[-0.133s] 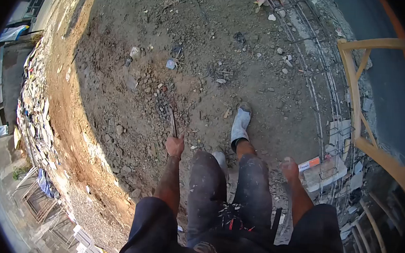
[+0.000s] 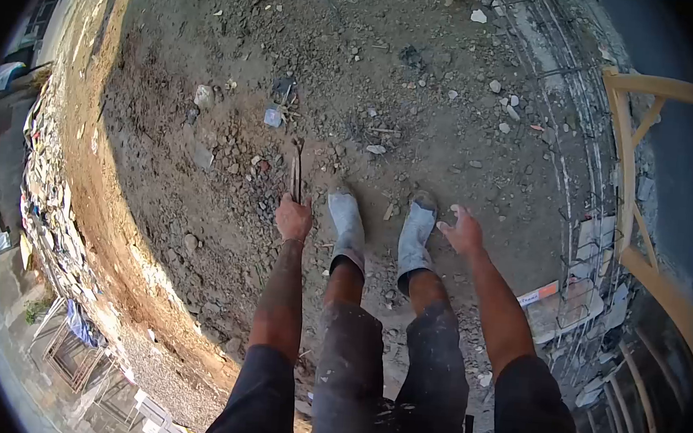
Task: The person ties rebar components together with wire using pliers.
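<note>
My left hand (image 2: 293,216) is closed around a slim metal tool (image 2: 296,173). Two thin bars side by side stick out of the grip, one of them dark with a bent end, pointing forward over the rubble. Its exact kind does not show. Out in front of my right boot (image 2: 419,230), my right hand (image 2: 465,231) is open, thumb and fingers apart and nothing in it. A whitish left boot (image 2: 347,223) stands between the two hands on the dirt ground (image 2: 340,94).
Rebar with ties (image 2: 572,161) runs along the right, beside a wooden frame (image 2: 628,173). Near it lies a pale slab with an orange-and-white label (image 2: 538,294). A clear plastic piece (image 2: 273,118) and stones (image 2: 204,96) lie ahead. A rubble bank (image 2: 61,218) borders the left.
My right hand has swung forward and inward from beside the labelled slab, its fingers spreading. The left hand has moved forward with the tool. My left boot has come forward level with the right.
</note>
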{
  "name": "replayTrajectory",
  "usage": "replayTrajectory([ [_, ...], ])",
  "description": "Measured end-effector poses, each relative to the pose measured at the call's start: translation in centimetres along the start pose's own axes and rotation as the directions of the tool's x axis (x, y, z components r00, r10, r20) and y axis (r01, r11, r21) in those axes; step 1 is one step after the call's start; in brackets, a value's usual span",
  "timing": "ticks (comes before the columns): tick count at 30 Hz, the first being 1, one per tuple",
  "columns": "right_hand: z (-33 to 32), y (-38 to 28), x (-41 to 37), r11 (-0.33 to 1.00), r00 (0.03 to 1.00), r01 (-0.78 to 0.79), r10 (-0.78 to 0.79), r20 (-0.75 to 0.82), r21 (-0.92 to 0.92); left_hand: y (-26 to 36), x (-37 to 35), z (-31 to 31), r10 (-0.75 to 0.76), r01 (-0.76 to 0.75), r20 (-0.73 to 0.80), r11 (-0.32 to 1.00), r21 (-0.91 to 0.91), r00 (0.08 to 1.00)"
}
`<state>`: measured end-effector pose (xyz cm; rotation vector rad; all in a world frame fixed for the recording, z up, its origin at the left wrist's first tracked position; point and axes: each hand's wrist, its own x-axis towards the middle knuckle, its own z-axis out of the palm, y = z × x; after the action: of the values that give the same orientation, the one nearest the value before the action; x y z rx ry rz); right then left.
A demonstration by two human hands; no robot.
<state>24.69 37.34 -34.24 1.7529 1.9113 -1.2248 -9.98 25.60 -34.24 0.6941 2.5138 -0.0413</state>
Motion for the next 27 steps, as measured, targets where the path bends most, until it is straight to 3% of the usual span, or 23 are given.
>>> replayTrajectory([
  [1,0.0,-4.0,5.2,1.000,0.999,0.006,-0.006,-0.053,0.005,2.6,4.2,1.7,0.087,-0.087,-0.025,0.996,0.019,0.996],
  [6,9.3,-12.7,20.3,0.998,0.987,0.045,-0.053,-0.154,-0.051,7.8,16.9,10.5,0.219,-0.220,-0.036,0.975,-0.017,0.975],
  [7,10.9,-13.5,21.9,0.991,0.972,0.098,-0.115,-0.205,-0.091,8.7,18.3,11.9,0.262,-0.262,-0.021,0.965,-0.017,0.965],
  [9,12.7,-14.7,23.3,0.975,0.982,0.117,-0.142,-0.124,-0.187,10.2,20.0,14.4,0.319,-0.319,0.002,0.947,-0.032,0.948],
  [11,16.0,-14.1,24.6,0.938,0.946,0.098,-0.192,-0.262,-0.334,10.8,20.6,15.4,0.351,-0.351,0.005,0.935,-0.043,0.936],
  [13,15.0,-13.2,24.7,0.941,0.939,0.072,-0.175,-0.295,-0.332,11.7,20.7,15.7,0.322,-0.322,-0.016,0.947,-0.015,0.947],
  [15,14.6,-13.0,24.5,0.965,0.991,0.068,-0.095,-0.094,-0.253,11.3,20.6,15.7,0.362,-0.361,-0.035,0.932,0.013,0.932],
  [19,12.2,-11.9,23.0,0.999,0.997,-0.046,0.045,-0.055,-0.005,11.3,20.1,12.2,0.312,-0.340,0.171,0.924,0.176,0.935],
  [20,12.6,-11.1,23.3,0.996,0.995,-0.085,0.086,-0.046,0.036,11.1,19.9,11.4,0.361,-0.385,0.161,0.910,0.157,0.919],
  [22,11.9,-9.3,23.0,0.970,0.983,-0.040,0.081,-0.164,0.239,10.2,19.2,9.5,0.415,-0.437,0.154,0.885,0.158,0.897],
  [24,9.8,-8.6,21.7,0.936,0.970,-0.085,0.156,-0.185,0.341,9.1,17.7,7.3,0.413,-0.433,0.139,0.882,0.186,0.900],
  [26,8.5,-7.9,19.2,0.917,0.894,-0.004,0.182,-0.409,0.399,7.8,15.0,4.9,0.382,-0.398,0.119,0.900,0.177,0.917],
  [27,7.4,-7.3,17.9,0.907,0.893,0.008,0.183,-0.412,0.420,7.3,13.7,3.6,0.358,-0.371,0.109,0.916,0.152,0.927],
])
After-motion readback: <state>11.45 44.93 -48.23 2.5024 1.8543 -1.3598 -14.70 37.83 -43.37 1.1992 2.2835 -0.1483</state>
